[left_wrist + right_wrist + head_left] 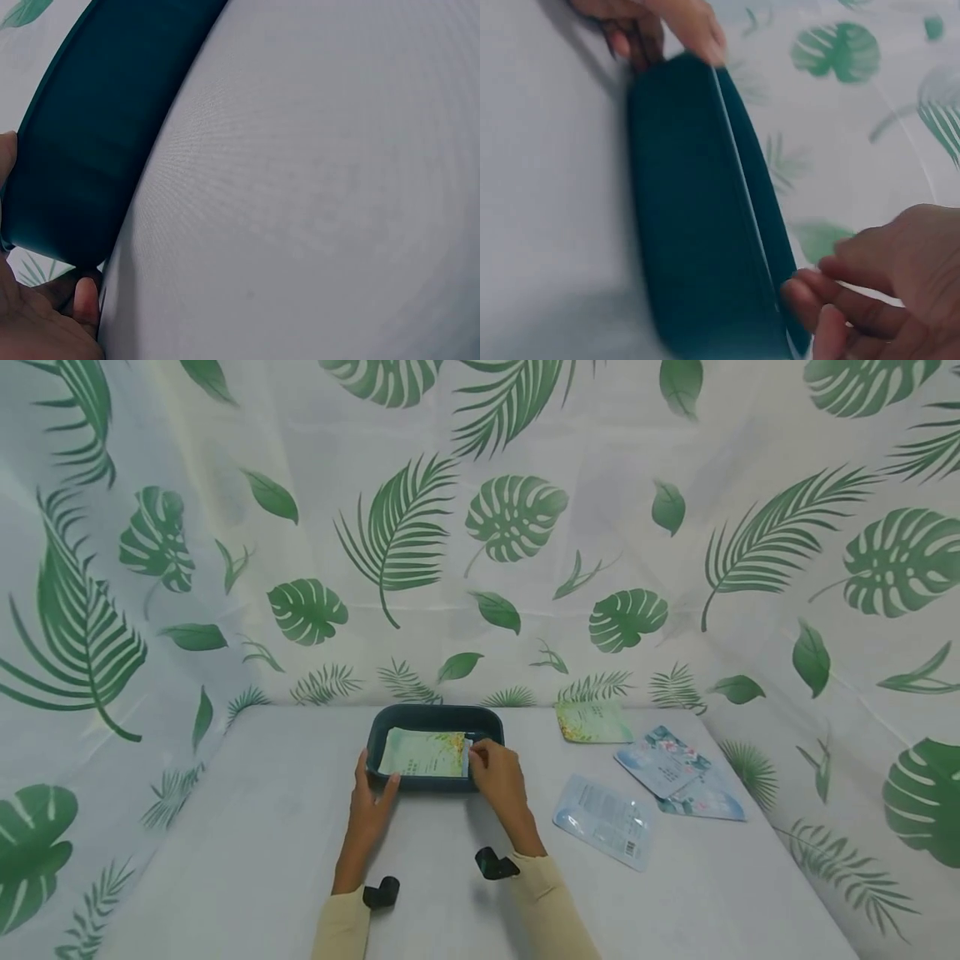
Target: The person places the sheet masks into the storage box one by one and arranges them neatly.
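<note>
A dark teal plastic bin (438, 717) stands on the white table with a green-and-yellow face mask packet (423, 753) lying face up in it. My left hand (369, 802) grips the bin's near left corner, thumb at the front rim and fingers round the outer side. In the left wrist view, fingertips (86, 300) show low at the bin's corner. My right hand (498, 772) is at the bin's right end, thumb and fingers pinching the packet's right edge. The right wrist view shows these curled fingers (802, 300) close by the rim.
Right of the bin lie another green packet (592, 722), two overlapping blue floral packets (663, 762) and a pale blue packet (603, 820) with its printed back up. Leaf-patterned cloth (517, 610) hangs behind the table and along both sides.
</note>
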Action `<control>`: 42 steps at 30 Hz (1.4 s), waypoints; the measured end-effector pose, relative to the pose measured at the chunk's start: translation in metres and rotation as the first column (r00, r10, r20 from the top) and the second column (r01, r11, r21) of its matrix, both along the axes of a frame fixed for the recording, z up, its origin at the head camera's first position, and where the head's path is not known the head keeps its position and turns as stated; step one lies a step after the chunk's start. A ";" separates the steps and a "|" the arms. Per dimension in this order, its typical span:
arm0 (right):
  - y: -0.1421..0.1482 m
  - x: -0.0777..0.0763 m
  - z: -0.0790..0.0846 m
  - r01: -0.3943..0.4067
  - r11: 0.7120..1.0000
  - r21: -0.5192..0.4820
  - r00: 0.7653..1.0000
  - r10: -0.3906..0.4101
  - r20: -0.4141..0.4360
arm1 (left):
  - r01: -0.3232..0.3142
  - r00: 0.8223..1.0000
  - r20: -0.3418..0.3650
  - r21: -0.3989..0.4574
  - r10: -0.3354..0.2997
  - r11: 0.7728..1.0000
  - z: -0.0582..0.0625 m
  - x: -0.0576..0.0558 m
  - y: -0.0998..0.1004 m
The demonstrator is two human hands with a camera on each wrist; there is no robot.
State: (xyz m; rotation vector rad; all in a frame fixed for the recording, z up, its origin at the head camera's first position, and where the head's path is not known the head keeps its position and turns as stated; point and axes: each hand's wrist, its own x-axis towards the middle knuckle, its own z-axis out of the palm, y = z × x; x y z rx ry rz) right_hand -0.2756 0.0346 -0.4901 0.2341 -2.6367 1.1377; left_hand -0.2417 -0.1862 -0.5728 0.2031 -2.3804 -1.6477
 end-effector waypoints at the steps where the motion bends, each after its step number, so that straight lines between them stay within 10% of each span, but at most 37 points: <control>1: 0.007 0.000 0.000 0.028 0.999 -0.022 0.999 -0.028 -0.019 | 0.001 1.000 -0.005 0.001 -0.001 1.000 0.002 0.000 -0.001; 6: 0.045 0.000 -0.005 0.194 0.981 -0.008 0.981 -0.194 -0.018 | 0.004 1.000 -0.014 -0.002 -0.004 1.000 0.005 -0.001 -0.006; 12: 0.085 0.001 -0.008 0.199 0.956 0.216 0.956 -0.238 0.171 | -0.011 1.000 -0.007 -0.001 0.011 1.000 0.000 0.001 -0.009; 24: 0.165 0.021 -0.010 0.168 0.885 0.434 0.766 -0.394 0.508 | 0.001 1.000 -0.023 -0.008 -0.001 1.000 0.001 0.002 -0.004; 42: 0.194 0.030 -0.022 0.133 0.883 0.450 0.817 -0.354 0.454 | 0.003 1.000 -0.006 0.012 -0.002 1.000 0.001 0.002 0.001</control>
